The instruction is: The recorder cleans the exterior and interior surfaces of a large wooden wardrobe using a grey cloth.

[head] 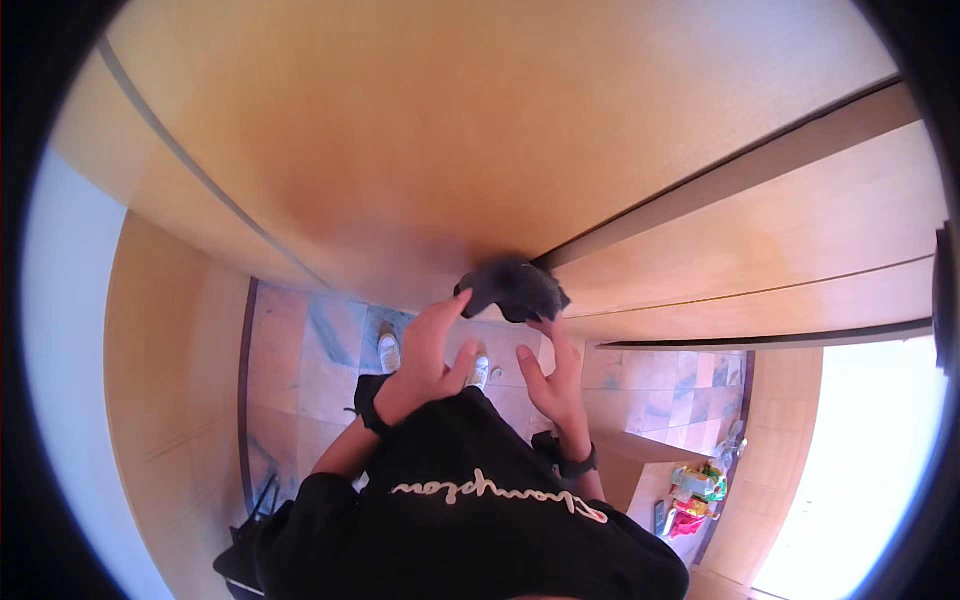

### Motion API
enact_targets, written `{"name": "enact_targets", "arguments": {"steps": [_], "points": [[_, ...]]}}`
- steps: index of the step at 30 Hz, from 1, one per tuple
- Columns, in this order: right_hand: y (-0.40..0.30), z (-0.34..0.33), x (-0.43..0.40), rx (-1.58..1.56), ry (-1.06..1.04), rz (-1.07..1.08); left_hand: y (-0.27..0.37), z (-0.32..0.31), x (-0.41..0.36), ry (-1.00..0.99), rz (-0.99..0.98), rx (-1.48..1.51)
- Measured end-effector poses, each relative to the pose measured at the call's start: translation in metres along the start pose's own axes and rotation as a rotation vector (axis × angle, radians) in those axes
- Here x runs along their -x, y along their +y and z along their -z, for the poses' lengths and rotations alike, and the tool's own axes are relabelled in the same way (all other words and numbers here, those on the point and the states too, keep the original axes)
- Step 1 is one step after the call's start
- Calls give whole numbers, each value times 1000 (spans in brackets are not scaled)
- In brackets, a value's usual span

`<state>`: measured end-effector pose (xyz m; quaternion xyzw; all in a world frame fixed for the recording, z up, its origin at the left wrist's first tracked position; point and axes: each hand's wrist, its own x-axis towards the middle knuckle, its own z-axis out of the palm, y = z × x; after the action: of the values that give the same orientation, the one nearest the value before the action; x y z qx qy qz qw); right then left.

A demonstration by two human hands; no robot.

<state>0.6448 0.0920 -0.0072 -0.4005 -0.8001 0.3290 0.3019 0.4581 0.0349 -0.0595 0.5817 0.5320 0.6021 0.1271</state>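
Observation:
A crumpled dark grey cloth is held up between my two hands, close to a large light-wood panel. My left hand is at the cloth's left end, its fingertips against the fabric and its thumb standing apart. On the other side, the fingers of my right hand meet the lower right edge of the cloth, and that thumb is also spread away. Some fingertips are hidden by the fabric. The cloth is slightly blurred. Each wrist wears a black band.
A dark gap runs beside the panel, with another wooden panel to its right. Below are stone floor tiles and my white shoes. At lower right, a wooden cabinet stands near colourful packages. Something black lies lower left.

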Motion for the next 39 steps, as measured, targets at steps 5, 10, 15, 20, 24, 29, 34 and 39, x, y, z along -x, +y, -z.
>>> {"name": "enact_targets", "arguments": {"steps": [5,10,15,20,24,29,34,39], "points": [[-31,-7,-17,-8,119,121,7,5,-23,-89,-179,191],[-29,-16,-28,249,254,223,25,2,-55,-159,-233,290],[-55,4,-58,807,477,349,39,-4,-82,-230,-254,318],[-89,12,-83,831,662,360,62,-13,-112,-179,-329,462],[-91,8,-85,888,618,181,65,-26,-118,-131,-321,499],[-80,-8,-79,901,623,233,17,-35,-91,-370,-383,532],[-74,-27,-49,759,484,106,16,-20,-70,-388,-360,330],[-61,-36,-51,764,493,51,24,-13,-79,-365,-282,261]]}}
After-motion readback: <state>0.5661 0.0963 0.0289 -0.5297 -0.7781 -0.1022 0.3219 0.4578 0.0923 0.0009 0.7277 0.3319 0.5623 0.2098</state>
